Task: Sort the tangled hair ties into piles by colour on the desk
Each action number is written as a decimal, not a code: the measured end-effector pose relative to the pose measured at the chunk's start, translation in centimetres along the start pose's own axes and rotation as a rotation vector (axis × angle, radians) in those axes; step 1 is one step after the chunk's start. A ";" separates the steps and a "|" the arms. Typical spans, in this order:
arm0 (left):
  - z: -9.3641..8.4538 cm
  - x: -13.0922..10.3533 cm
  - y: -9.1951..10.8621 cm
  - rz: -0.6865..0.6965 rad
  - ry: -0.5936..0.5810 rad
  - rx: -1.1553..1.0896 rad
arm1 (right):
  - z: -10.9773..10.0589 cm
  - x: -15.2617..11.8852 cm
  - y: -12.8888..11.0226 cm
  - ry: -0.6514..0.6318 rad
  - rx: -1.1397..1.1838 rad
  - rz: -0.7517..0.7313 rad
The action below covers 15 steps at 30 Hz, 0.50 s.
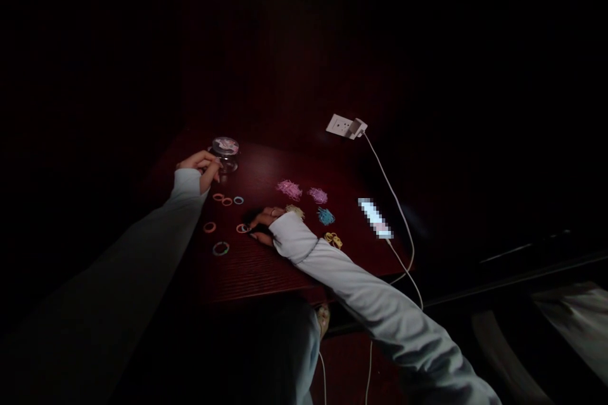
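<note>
At the table's far left side, my left hand (204, 163) has its fingers closed at the side of a small clear round container (230, 165). A round lid with a printed picture (225, 146) shows at its top. Lower and nearer the middle, my right hand (266, 220) pinches the edge of a small multicoloured hair tie (242, 228). More small ring-shaped hair ties lie between and left of my hands: orange ones (209, 227), a blue one (238, 200) and a greenish one (221, 249). My right palm is in shadow.
Piles of small elastic bands, pink (289, 189), purple (318, 195), blue (325, 216), cream (295, 211) and yellow (333, 240), lie beyond my right forearm. A phone (375, 218) with a white cable (396, 193) lies at the right, and the cable runs to a charger in a wall socket (339, 126).
</note>
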<state>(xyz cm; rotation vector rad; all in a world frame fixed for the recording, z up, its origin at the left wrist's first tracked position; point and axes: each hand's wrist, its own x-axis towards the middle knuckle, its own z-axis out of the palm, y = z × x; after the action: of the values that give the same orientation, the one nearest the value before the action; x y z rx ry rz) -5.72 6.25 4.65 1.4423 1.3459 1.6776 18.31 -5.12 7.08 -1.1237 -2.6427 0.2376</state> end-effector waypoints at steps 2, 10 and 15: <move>0.1 0.1 -0.4 0.017 -0.017 -0.017 | 0.7 1.0 0.1 -0.016 -0.017 0.000; 0.7 -0.5 0.4 0.041 0.056 -0.112 | 1.0 1.9 -0.4 -0.039 -0.043 0.014; 0.9 -0.5 1.2 0.027 0.063 -0.136 | 0.3 3.9 -0.8 -0.002 0.066 -0.003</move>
<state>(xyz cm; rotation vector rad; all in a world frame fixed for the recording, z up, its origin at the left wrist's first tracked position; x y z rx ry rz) -4.51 5.65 5.51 1.3457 1.2241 1.8092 15.06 -2.87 7.65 -1.0988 -2.6181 0.3226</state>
